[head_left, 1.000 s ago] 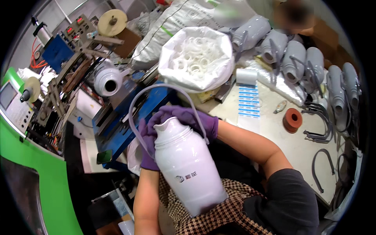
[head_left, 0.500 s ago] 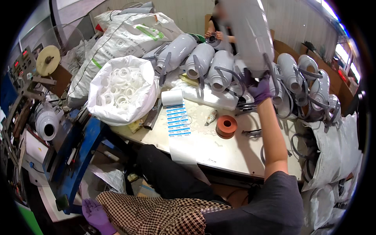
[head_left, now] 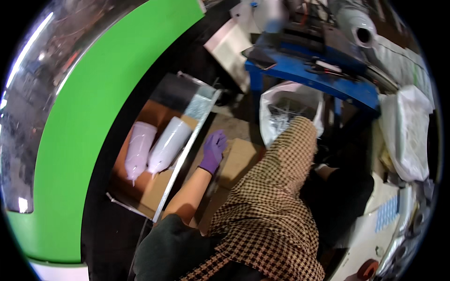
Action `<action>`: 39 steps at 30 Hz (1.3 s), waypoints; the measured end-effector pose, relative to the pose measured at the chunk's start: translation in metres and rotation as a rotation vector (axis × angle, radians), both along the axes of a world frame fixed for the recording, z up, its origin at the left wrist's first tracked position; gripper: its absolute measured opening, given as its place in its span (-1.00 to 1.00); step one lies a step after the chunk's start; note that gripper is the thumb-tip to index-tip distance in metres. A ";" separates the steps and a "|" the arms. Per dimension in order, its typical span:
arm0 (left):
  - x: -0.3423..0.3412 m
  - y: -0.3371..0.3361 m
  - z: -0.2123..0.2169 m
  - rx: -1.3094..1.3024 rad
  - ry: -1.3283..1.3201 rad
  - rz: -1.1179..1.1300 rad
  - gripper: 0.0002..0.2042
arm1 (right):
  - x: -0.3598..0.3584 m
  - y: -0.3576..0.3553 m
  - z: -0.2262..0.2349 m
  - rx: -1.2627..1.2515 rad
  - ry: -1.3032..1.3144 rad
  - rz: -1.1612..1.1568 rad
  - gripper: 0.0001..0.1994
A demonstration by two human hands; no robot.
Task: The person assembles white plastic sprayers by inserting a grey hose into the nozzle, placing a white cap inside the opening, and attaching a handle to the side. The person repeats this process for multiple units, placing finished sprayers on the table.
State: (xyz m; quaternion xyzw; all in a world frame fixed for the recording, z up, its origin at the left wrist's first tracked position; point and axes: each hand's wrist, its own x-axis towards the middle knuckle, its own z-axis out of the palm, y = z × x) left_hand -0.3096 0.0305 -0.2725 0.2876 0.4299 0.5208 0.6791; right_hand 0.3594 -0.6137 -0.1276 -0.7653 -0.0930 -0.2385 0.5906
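Head: gloved L hand [head_left: 214, 151] nr glossy, pale, taper-ended cylinders [head_left: 169, 144].

Left hand in its purple glove [head_left: 213, 150] has decent room above the flat brown cardboard [head_left: 241, 161], but it's a narrow lane. On one side there's the long silver metal rim [head_left: 186, 153] of the brown-lined box, so you'd have to go up and over. Inside, the glossy lavender bottle [head_left: 140, 147] and glossy white bottle [head_left: 169, 144] hog the middle; bare floor shows below them. Other side's hemmed in by the checked brown apron [head_left: 276, 187]. Up ahead, the open white bag [head_left: 268, 110] and blue metal frame [head_left: 293, 69] block things.
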 end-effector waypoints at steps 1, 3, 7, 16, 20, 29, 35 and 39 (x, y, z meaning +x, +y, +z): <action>-0.051 0.003 -0.038 -0.028 -0.008 0.110 -0.68 | -0.016 0.024 -0.013 0.043 0.047 0.083 -0.43; -0.124 -0.013 -0.089 0.116 0.479 0.264 -0.72 | -0.052 0.053 -0.034 0.141 0.166 0.225 -0.43; -0.265 -0.009 -0.115 -0.263 -0.051 0.894 -0.56 | -0.086 0.093 -0.088 0.263 0.356 0.599 -0.44; -0.323 -0.017 -0.096 -0.402 0.084 0.550 -0.09 | -0.155 0.220 -0.050 0.416 0.472 0.716 -0.55; -0.287 0.034 -0.061 -0.223 0.134 0.485 -0.20 | -0.183 0.271 -0.024 0.593 0.654 0.933 -0.55; -0.051 0.004 0.198 1.502 1.205 0.241 -0.50 | -0.301 0.366 0.042 -0.081 0.117 1.075 -0.73; 0.091 -0.094 0.219 1.350 1.041 -0.382 -0.31 | -0.380 0.423 0.071 -0.439 -0.658 1.409 -0.50; 0.126 -0.117 0.211 1.414 0.932 -0.383 -0.30 | -0.388 0.422 0.047 -0.716 -0.629 1.298 -0.43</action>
